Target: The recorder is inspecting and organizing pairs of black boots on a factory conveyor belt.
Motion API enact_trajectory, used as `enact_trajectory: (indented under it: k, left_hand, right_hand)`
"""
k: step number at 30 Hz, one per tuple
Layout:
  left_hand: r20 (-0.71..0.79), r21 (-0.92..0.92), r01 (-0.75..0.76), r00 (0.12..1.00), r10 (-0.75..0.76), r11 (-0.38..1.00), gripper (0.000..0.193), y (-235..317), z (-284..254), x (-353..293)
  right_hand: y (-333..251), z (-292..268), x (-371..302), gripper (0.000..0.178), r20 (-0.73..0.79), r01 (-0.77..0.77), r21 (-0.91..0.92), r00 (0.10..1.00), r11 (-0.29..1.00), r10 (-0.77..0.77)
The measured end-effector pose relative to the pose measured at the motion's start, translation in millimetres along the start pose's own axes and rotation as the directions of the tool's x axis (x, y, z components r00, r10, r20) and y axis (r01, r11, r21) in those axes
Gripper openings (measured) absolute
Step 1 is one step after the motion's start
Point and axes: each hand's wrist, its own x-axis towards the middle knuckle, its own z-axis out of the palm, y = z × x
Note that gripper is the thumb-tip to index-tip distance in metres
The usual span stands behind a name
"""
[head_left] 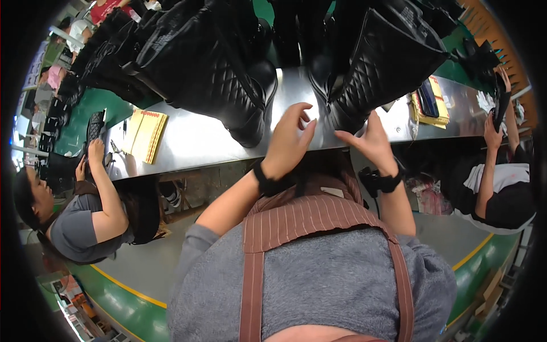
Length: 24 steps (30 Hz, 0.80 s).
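Observation:
Two tall black boots with quilted shafts stand on the metal worktable before me, the left boot (228,85) and the right boot (373,68). Between them, just right of the left boot's foot, my left hand (289,139) hovers with fingers bent and thumb apart, nothing in it. Beside the foot of the right boot is my right hand (371,141), thumb spread away from the raised fingers. Its fingertips are close to the boot; whether they touch it I cannot tell. Each wrist wears a black band.
More black boots (108,62) crowd the green bench beyond the metal table (194,151). Yellow paper stacks lie left (146,135) and right (436,100), the right one under a dark phone-like object (427,98). Co-workers sit left (91,211) and right (496,182), each handling a black item.

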Motion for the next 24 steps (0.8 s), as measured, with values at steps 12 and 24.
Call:
enact_trajectory:
  k: [12, 24]
  left_hand:
    - [0.656, -0.132, 0.502, 0.69, -0.304, 0.855, 0.015, -54.0, 33.4, 70.5]
    - [0.645, -0.656, 0.601, 0.761, -0.076, 0.456, 0.023, 49.7, -7.6, 94.2]
  right_hand:
    - [15.3, 18.9, -3.0, 0.068, 0.058, -0.201, 0.359, 0.979, 0.911, 0.193]
    - [0.7, 19.8, 6.0, 0.039, -0.011, -0.257, 0.416, 0.958, 0.872, 0.287]
